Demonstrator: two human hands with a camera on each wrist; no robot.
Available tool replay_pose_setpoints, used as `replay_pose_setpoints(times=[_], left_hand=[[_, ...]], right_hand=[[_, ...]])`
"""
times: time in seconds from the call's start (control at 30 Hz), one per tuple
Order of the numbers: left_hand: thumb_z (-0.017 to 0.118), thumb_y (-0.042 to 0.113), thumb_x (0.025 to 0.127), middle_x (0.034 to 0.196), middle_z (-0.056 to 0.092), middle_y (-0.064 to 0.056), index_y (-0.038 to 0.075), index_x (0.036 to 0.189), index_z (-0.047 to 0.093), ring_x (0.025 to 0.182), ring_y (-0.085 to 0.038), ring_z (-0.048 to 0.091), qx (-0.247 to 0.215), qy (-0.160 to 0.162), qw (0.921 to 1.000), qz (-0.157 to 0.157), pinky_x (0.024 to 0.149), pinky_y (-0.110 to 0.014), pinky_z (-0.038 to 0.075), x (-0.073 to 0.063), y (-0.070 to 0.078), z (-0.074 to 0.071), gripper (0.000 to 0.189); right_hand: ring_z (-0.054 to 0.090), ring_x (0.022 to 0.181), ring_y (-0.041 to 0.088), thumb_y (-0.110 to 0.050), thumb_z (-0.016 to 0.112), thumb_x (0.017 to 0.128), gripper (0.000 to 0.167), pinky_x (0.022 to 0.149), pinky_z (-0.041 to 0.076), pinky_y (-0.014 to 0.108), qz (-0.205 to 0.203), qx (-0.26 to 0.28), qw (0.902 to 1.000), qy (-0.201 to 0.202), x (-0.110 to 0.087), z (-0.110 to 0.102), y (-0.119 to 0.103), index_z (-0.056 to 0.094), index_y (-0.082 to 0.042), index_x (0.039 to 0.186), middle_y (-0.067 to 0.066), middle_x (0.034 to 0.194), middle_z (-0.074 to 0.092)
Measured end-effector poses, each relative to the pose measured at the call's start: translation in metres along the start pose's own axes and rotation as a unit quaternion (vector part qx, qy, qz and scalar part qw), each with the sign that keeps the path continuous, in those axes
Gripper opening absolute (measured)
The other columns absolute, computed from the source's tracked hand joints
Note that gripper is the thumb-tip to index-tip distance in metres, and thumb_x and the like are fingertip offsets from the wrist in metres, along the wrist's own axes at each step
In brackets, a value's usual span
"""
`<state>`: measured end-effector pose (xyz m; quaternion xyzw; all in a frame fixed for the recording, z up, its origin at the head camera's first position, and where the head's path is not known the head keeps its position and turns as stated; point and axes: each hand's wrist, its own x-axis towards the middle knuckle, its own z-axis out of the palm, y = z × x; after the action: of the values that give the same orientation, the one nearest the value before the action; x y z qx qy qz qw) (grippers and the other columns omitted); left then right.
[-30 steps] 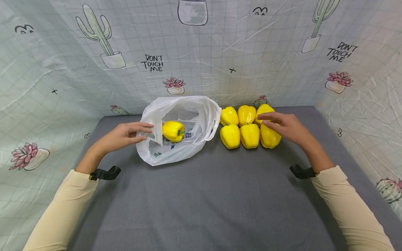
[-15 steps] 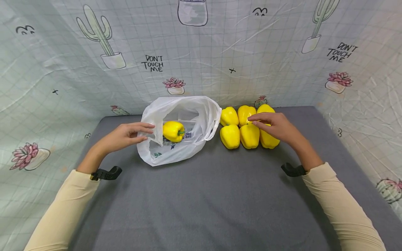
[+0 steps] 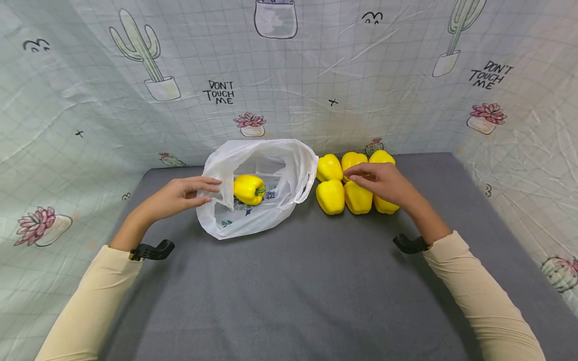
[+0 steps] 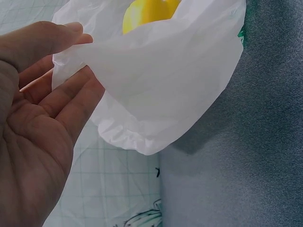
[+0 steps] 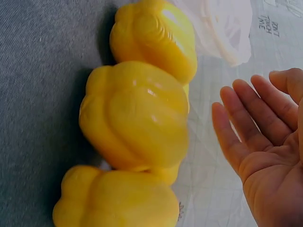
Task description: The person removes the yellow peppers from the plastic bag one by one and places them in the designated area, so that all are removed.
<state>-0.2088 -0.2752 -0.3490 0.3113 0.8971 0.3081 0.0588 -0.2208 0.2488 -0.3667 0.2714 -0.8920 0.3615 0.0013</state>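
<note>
My left hand holds the left rim of a white plastic bag, its thumb and fingers on either side of the film in the left wrist view. The bag's mouth gapes upward, and inside lies one yellow bell pepper with a green stem. My right hand hovers over a group of yellow bell peppers in two rows, fingers extended and nothing in its grasp. Its fingertips are above the middle of the group, near the front middle pepper. In the right wrist view the palm faces the peppers, beside the middle one.
The front left pepper and back left pepper stand close beside the bag's right rim. A grey cloth covers the table. Behind it hangs a pale curtain printed with cacti.
My right hand has moved left over the peppers, from the right-hand ones to the middle ones. The left hand and the bag have stayed in place.
</note>
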Motion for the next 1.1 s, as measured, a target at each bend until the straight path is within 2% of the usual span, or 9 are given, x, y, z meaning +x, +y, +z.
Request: replay_pose_setpoints(times=[0.23,0.5,0.9,1.1], left_hand=[[0.071,0.011,0.095,0.142,0.061,-0.006,0.012,0.127,0.072,0.070,-0.011,0.047,0.002,0.005,1.0000,0.006,0.060,-0.024,0.042,-0.001,0.001,0.001,0.031],[0.071,0.012,0.096,0.142,0.061,-0.007,0.011,0.127,0.072,0.067,-0.012,0.047,0.003,0.002,1.0000,0.001,0.060,-0.024,0.042,-0.001,0.002,0.001,0.031],[0.071,0.013,0.096,0.142,0.061,-0.006,0.011,0.126,0.073,0.072,-0.012,0.047,0.006,0.002,1.0000,0.003,0.061,-0.025,0.041,0.001,0.002,0.002,0.030],[0.071,0.013,0.096,0.143,0.060,-0.005,0.012,0.127,0.072,0.074,-0.012,0.049,0.006,0.000,1.0000,0.004,0.062,-0.025,0.043,0.002,0.002,0.002,0.031]], right_hand=[[0.070,0.108,0.026,-0.014,0.062,0.102,0.027,0.094,0.054,0.043,-0.010,0.027,0.9996,0.005,0.006,0.007,-0.008,0.071,-0.006,0.126,0.009,0.121,0.073],[0.070,0.106,0.020,-0.023,0.063,0.102,0.028,0.090,0.057,0.035,-0.028,0.031,0.9991,0.003,0.017,0.019,-0.018,0.073,-0.008,0.124,0.006,0.117,0.074],[0.071,0.103,0.011,-0.027,0.064,0.102,0.026,0.088,0.057,0.029,-0.052,0.086,0.9947,-0.020,0.035,0.038,-0.034,0.075,-0.013,0.121,0.003,0.113,0.076],[0.070,0.093,0.017,-0.028,0.064,0.102,0.026,0.083,0.055,0.028,-0.075,0.066,0.9946,-0.028,0.047,0.046,-0.041,0.076,-0.013,0.119,0.002,0.105,0.077]])
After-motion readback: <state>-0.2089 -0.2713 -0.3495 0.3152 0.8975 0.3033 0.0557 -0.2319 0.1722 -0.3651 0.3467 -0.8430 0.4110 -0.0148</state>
